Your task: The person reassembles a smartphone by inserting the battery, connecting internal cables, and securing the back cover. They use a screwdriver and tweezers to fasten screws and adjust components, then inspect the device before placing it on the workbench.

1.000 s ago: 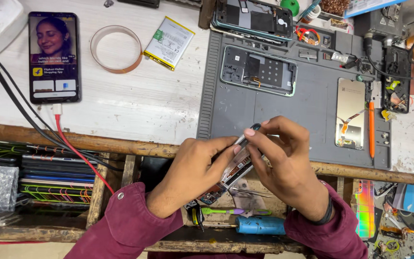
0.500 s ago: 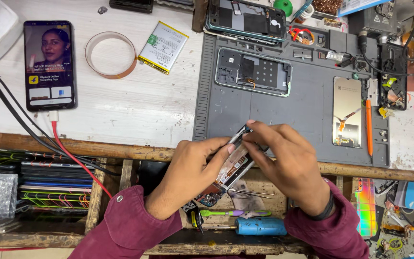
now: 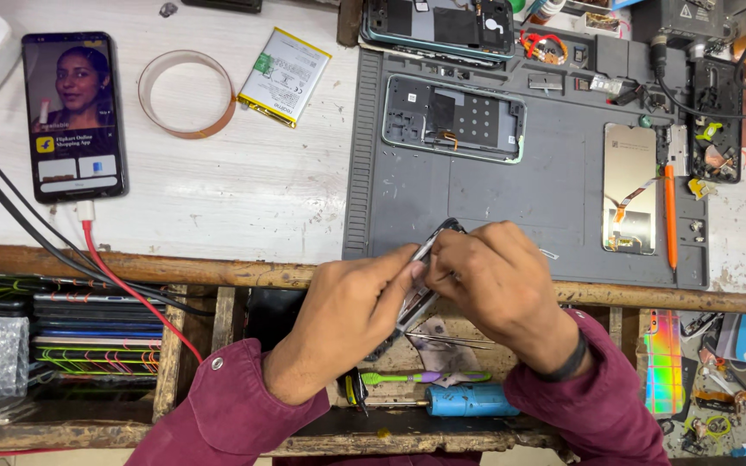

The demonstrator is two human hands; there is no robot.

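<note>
At the near edge of the bench, just over the wooden lip, the two hands meet around an opened phone point(image 3: 420, 280) that stands tilted, its top corner pointing to about one o'clock and its lower end running down toward seven. The left hand point(image 3: 351, 315) comes in from seven o'clock and is closed on the phone's lower half, fingertips curled against its edge; the phone sits at roughly two o'clock from that palm. The right hand point(image 3: 498, 289) arrives from five o'clock and is curled over the phone's upper part, with the phone at its nine o'clock; it seems to pinch a thin tool against the frame, though the fingers hide too much to tell what it is. Both sleeves are maroon. Behind the hands, at twelve o'clock, a grey work mat point(image 3: 407, 207) carries an empty phone frame point(image 3: 453, 118) and, out toward two o'clock, a display panel point(image 3: 629, 187) with an orange tool point(image 3: 671, 216) just beside it. At ten o'clock lie a loose battery point(image 3: 284, 76), a ring of tape point(image 3: 186, 92) and a lit phone point(image 3: 73, 115) on a red cable. Compared with a second ago the grip has hardly changed: the hands sit a touch closer together, and the phone's top corner has crept up toward the mat's edge.
</note>
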